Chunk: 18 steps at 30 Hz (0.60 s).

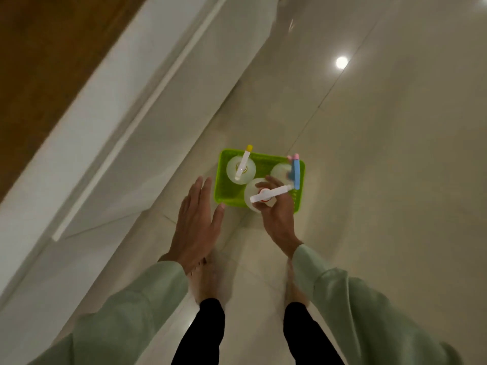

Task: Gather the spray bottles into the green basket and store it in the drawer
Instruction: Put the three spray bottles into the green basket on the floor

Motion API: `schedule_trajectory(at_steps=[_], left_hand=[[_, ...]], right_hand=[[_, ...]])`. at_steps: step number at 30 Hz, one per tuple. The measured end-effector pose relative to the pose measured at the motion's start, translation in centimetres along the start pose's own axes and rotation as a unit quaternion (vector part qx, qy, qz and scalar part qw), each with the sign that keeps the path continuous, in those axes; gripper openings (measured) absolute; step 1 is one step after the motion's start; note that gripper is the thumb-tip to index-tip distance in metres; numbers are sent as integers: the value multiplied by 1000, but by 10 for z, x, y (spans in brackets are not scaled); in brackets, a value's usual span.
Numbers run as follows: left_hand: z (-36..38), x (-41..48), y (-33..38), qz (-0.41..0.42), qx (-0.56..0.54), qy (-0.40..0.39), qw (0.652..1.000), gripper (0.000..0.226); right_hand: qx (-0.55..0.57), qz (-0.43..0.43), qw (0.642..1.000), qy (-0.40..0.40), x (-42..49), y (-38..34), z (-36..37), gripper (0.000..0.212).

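Note:
A bright green basket [263, 158] stands on the glossy floor in front of my feet. Three clear spray bottles are in it: one with a white head and yellow tip [241, 168] at the back left, one with a blue and pink head [293, 171] at the back right, and one with a white head and red collar [266, 194] at the front. My right hand [276, 214] is closed around the neck of that front bottle. Just left of the basket, my left hand [196, 219] hovers open with fingers spread, its thumb near the front left corner.
A white cabinet front [147, 106] with a long handle strip runs diagonally on the left, under a brown wooden top [39, 61]. Pale floor tiles [395, 180] spread to the right, with a ceiling light's reflection. My bare feet stand just behind the basket.

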<state>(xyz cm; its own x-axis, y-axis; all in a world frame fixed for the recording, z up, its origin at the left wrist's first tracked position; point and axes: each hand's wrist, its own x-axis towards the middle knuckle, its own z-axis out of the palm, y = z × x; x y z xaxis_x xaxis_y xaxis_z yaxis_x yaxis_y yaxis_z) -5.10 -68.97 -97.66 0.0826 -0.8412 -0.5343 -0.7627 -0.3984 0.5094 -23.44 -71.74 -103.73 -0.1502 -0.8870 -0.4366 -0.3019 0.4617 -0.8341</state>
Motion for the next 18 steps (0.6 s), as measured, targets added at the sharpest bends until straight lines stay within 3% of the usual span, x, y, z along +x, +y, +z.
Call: schedule_trajectory(at_steps=[6, 15, 18], left_hand=[[14, 33, -17, 26, 24, -9, 999, 63], [32, 51, -13, 32, 16, -15, 999, 65], [39, 58, -11, 30, 3, -11, 999, 65]], right_hand=[[-36, -18, 999, -30, 29, 24, 7, 50], [-49, -9, 995, -85, 43, 45, 3, 30], [-44, -10, 996, -83, 42, 53, 3, 31]])
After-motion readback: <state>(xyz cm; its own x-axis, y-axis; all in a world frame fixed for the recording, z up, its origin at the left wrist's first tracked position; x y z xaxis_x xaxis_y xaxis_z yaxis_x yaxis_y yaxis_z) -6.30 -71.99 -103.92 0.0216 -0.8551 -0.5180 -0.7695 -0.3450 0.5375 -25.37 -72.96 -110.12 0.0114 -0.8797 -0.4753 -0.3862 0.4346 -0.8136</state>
